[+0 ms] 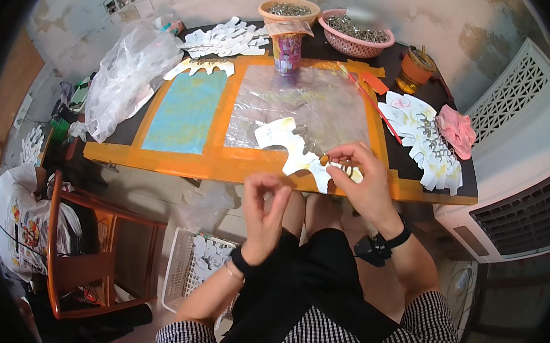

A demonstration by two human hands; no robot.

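Observation:
My right hand is closed at the right end of a white scalloped card; its thumb and forefinger pinch there, by a small brownish ring. More metal rings sit along the card's upper edge, and yellow smears mark it. The card reaches over the table's front edge. Left of it, my left hand is held above my lap, thumb and forefinger pressed together; whatever is between them is too small to make out. Farther back on the table lies a similar card with rings, beside a blue taped sheet.
At the back are a heap of white cards, a bowl and a pink basket of metal rings, and a patterned cup. Finished-looking ringed cards lie right, near a pink cloth. A wooden chair stands left.

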